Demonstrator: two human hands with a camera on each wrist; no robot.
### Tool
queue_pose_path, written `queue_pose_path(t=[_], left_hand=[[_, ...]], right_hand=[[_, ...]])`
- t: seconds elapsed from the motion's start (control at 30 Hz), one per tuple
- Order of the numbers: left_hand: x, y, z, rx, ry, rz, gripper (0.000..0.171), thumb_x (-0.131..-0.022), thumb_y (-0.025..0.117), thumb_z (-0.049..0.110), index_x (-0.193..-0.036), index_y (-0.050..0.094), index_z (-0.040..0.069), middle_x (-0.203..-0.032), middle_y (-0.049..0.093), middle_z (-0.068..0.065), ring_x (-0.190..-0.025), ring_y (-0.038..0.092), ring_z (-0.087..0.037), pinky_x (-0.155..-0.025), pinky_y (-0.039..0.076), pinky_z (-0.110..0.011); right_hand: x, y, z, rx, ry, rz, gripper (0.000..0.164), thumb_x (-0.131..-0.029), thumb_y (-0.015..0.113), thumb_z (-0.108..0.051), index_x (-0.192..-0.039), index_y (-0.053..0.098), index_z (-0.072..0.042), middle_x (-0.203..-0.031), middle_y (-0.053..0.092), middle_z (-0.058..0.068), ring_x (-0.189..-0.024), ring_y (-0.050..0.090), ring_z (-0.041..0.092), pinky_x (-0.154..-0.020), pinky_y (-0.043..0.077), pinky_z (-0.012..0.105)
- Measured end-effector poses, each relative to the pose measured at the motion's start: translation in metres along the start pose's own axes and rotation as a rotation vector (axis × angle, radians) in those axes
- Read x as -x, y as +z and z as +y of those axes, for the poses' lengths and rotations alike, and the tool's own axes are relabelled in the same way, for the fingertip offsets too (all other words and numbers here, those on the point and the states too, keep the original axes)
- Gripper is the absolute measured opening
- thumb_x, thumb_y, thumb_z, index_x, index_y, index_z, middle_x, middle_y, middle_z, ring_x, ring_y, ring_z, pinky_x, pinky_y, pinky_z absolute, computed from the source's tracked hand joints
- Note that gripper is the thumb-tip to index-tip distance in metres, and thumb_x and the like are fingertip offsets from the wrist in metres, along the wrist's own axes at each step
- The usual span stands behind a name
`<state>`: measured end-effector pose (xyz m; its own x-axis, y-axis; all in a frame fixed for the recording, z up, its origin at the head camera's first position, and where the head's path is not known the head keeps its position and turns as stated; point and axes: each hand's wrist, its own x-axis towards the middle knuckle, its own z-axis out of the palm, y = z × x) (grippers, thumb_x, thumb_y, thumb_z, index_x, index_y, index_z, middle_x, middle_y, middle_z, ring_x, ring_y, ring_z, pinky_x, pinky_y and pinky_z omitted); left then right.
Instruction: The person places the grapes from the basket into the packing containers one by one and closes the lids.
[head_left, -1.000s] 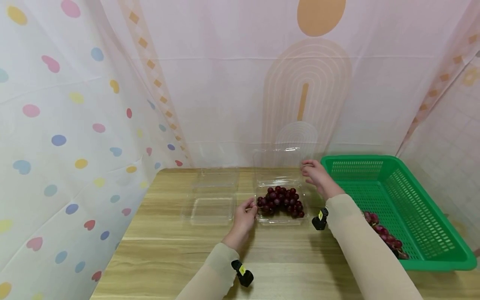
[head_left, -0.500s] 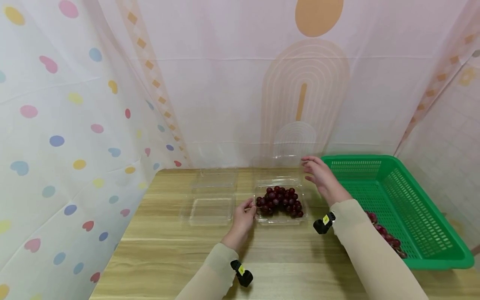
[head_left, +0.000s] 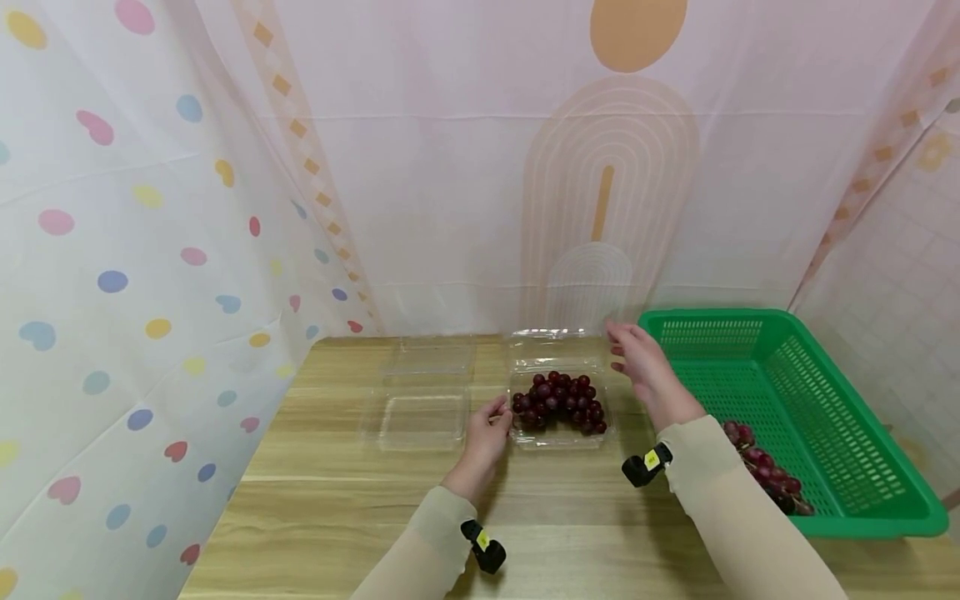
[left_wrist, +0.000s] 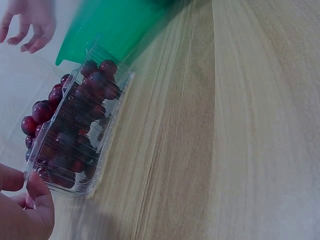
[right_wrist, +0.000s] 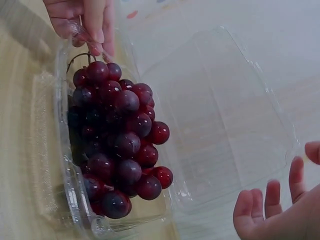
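Note:
A clear plastic clamshell box (head_left: 562, 443) holds a bunch of dark red grapes (head_left: 558, 402). Its lid (head_left: 555, 346) leans back behind it, shown large in the right wrist view. My left hand (head_left: 487, 433) pinches the box's left rim between thumb and fingers, plain to see in the left wrist view, where the grapes (left_wrist: 75, 125) show through the wall. Beside the lid's right edge is my right hand (head_left: 645, 367), fingers spread and loosely bent. In the right wrist view those fingers (right_wrist: 272, 197) hold nothing and are close to the lid's edge.
Left of the grape box lies a second clear clamshell (head_left: 423, 421), opened out and with nothing in it. At the right stands a green plastic basket (head_left: 862, 527) with more grapes (head_left: 768, 471) near its front left. A patterned curtain (head_left: 465, 167) hangs behind the wooden table (head_left: 337, 517).
The grape box's lid has tipped back from upright to lower down behind the box. My right hand has shifted slightly right and down beside it. My left hand keeps its place at the rim.

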<state>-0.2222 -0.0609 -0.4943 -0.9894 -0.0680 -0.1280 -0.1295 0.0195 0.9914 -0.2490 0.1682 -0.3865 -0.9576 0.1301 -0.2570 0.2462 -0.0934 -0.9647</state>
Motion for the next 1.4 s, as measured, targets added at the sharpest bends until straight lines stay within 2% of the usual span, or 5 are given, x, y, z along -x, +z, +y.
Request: queue_pose_path(t=[0.23,0.5,0.8,1.1,1.4], left_hand=[[0.002,0.000,0.001,-0.016,-0.005,0.002,0.040,-0.093,0.048,-0.004,-0.132,0.047,-0.010,-0.108,0.053,-0.018,-0.071,0.047,-0.008,-0.058,0.044,-0.016],[0.001,-0.001,0.003,0.108,-0.069,-0.009,0.035,-0.098,0.042,0.009,-0.127,0.050,-0.009,-0.079,0.050,-0.003,-0.061,0.043,-0.008,-0.054,0.039,-0.019],[0.000,-0.004,0.009,0.193,-0.156,-0.023,0.049,-0.102,0.030,0.029,-0.130,0.046,-0.008,-0.099,0.051,-0.006,-0.069,0.044,-0.010,-0.059,0.041,-0.022],[0.025,-0.006,0.040,0.152,-0.149,-0.063,0.055,-0.104,0.022,0.030,-0.134,0.041,-0.013,-0.111,0.051,-0.022,-0.075,0.046,-0.014,-0.066,0.044,-0.026],[0.020,-0.007,0.036,0.149,-0.151,-0.110,0.060,-0.104,0.020,0.036,-0.136,0.039,-0.011,-0.107,0.050,-0.016,-0.078,0.046,-0.016,-0.071,0.045,-0.030]], right_hand=[[0.012,0.004,0.008,0.040,0.019,0.063,0.014,-0.096,0.047,-0.020,-0.105,0.043,-0.010,-0.109,0.041,0.005,-0.099,0.040,0.019,-0.085,0.040,0.033],[0.027,0.010,0.021,0.063,0.017,0.081,0.042,-0.093,0.042,-0.014,-0.130,0.030,0.000,-0.115,0.036,0.007,-0.102,0.034,0.021,-0.086,0.035,0.034],[0.039,0.016,0.043,0.136,0.006,0.103,0.051,-0.093,0.036,-0.012,-0.141,0.024,0.001,-0.145,0.021,0.022,-0.130,0.025,0.036,-0.108,0.024,0.050],[0.045,0.018,0.062,0.142,0.012,0.141,0.058,-0.095,0.036,-0.015,-0.147,0.016,0.000,-0.145,0.018,0.025,-0.129,0.026,0.038,-0.107,0.026,0.052],[0.048,0.010,0.089,0.094,0.066,0.140,0.053,-0.096,0.035,-0.022,-0.138,0.021,0.006,-0.124,0.033,0.023,-0.111,0.034,0.034,-0.095,0.031,0.045]])
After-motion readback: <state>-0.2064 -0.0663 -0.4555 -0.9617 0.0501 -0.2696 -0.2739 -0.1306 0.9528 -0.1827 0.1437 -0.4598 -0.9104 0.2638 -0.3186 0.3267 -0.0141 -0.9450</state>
